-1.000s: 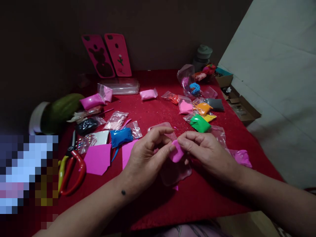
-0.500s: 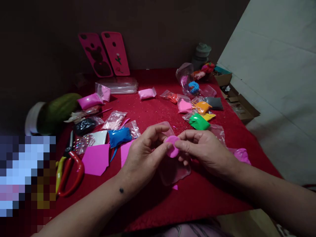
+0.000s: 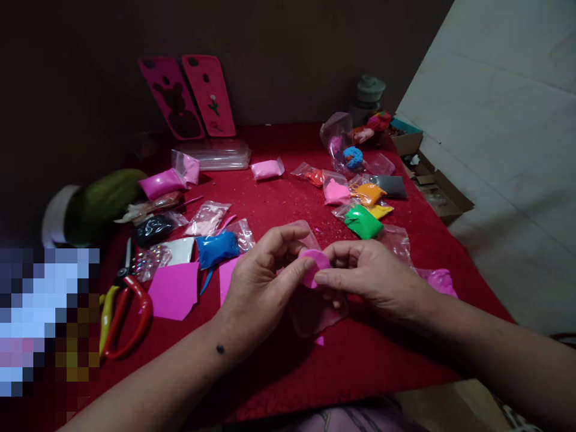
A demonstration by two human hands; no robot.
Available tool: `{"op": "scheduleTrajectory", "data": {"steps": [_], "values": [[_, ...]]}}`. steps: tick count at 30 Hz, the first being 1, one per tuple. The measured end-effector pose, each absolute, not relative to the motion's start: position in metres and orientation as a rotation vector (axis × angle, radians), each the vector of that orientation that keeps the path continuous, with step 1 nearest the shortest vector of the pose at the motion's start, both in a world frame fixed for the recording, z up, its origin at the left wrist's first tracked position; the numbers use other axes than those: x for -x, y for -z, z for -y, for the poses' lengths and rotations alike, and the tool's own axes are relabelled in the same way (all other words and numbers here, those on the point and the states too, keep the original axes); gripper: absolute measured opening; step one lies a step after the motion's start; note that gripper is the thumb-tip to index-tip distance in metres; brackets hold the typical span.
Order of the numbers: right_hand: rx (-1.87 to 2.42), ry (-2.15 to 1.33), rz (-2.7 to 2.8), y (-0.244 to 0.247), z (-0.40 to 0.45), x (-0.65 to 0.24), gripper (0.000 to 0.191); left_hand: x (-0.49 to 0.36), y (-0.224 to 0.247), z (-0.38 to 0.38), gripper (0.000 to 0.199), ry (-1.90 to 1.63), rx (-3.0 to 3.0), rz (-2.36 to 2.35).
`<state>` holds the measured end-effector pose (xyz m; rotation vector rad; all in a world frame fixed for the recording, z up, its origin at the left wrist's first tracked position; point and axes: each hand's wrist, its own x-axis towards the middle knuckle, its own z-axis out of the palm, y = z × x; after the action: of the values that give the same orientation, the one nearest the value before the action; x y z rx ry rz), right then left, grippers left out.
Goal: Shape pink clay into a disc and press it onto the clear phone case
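Between my two hands is a flat, round pink clay disc (image 3: pixel 317 264). My left hand (image 3: pixel 270 270) pinches its left side, thumb on the near face. On the right edge, the thumb and fingertips of my right hand (image 3: pixel 371 270) are closed on the same disc. Below the hands a clear phone case (image 3: pixel 310 318) lies on the red cloth, partly covered by them. A blue clay packet (image 3: pixel 218 249) and a pink sheet (image 3: pixel 174 291) lie left of my left hand. Right of my right wrist sits a pink clay lump (image 3: pixel 440 282).
Red-and-yellow-handled scissors (image 3: pixel 123 312) lie at the left. Two decorated pink phone cases (image 3: pixel 210 96) lean on the back wall. Several clay packets, among them a green one (image 3: pixel 363 221), are at the right. A bottle (image 3: pixel 369 99) and cardboard boxes (image 3: pixel 441 192) stand beyond.
My right thumb has moved slightly down and left along the edge of the pink clay disc. The disc stays between both hands. The view has shifted a little.
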<state>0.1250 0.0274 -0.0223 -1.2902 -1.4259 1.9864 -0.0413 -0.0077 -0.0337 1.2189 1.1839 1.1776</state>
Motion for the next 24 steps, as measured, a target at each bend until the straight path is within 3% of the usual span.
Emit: {"op": "scheduleTrajectory", "data": {"steps": [5, 12, 19, 24], "values": [[1.316, -1.955, 1.47, 0.023, -0.0279, -0.1262, 0.013, 0.0409, 0.032, 0.0087, 0.024, -1.21, -1.263, -1.238], [1.332, -1.961, 1.521, 0.0253, -0.0289, -0.1293, 0.011, 0.0445, 0.0292, 0.0056, 0.038, -1.068, -1.262, -1.173], [1.259, -1.944, 1.546, 0.0238, -0.0285, -0.1285, 0.018, 0.0443, 0.0338, 0.0071, 0.029, -1.149, -1.249, -1.205], [1.269, -1.877, 1.618, 0.0249, -0.0262, -0.1294, 0.013, 0.0437, 0.0287, 0.0051, 0.032, -1.083, -1.301, -1.195]]}}
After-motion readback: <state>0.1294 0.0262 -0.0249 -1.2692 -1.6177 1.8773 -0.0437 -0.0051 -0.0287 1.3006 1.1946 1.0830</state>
